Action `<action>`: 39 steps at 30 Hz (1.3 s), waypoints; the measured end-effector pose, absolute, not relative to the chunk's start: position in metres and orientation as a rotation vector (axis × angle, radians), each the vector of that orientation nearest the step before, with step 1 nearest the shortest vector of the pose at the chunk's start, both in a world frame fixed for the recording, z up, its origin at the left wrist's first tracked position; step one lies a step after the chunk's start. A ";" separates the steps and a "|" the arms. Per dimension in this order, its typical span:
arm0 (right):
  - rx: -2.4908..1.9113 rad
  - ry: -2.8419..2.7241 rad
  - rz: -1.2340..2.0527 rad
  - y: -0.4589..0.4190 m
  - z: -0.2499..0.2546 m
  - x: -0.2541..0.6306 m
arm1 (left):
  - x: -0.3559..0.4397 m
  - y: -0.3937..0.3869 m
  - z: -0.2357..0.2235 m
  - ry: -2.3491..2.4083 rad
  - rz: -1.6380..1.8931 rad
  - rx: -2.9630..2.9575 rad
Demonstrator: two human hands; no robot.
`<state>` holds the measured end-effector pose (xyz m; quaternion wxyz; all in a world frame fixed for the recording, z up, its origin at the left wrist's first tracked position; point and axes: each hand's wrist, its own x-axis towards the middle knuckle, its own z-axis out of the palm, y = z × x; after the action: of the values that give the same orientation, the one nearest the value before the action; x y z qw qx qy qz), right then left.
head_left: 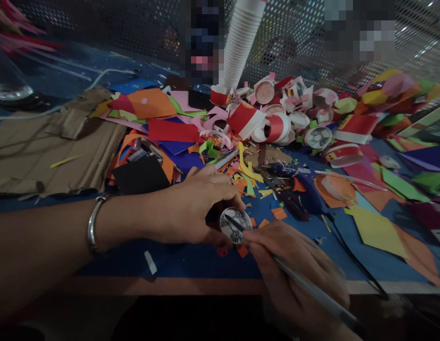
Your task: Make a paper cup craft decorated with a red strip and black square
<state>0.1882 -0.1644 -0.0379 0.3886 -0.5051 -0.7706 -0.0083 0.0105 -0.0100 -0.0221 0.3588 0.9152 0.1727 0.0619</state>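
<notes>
My left hand point(194, 203) is closed around a small paper cup point(225, 232), whose round white end faces up and bears black drawn markings. Pinched in my right hand point(298, 270) is a pen point(305, 284) with a clear barrel. Its dark tip lies over the marked end of the cup. Most of the cup's side is hidden by my left fingers. Small orange and red paper scraps point(243, 251) lie beside the cup on the blue tabletop point(191, 265).
Behind my hands spread coloured paper and cut red-and-white cups point(246, 121). A tall cup stack point(243, 42) stands behind them. On the right lie a blue glue gun point(308, 184) with its cable and dark scissors point(291, 196). Cardboard point(56, 151) covers the left.
</notes>
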 end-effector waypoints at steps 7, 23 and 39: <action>-1.279 -1.974 -0.017 -0.165 -0.037 0.190 | 0.010 -0.011 -0.023 0.443 0.170 2.385; -1.246 -1.974 -0.039 -0.163 -0.037 0.189 | 0.010 -0.009 -0.023 0.398 0.209 2.378; -1.255 -1.970 -0.069 -0.171 -0.032 0.193 | 0.010 -0.009 -0.023 0.421 0.178 2.374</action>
<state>0.1928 -0.1715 -0.0319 0.3918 -0.4942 -0.7756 -0.0271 0.0100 -0.0088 -0.0226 0.3541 0.9183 0.1630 0.0688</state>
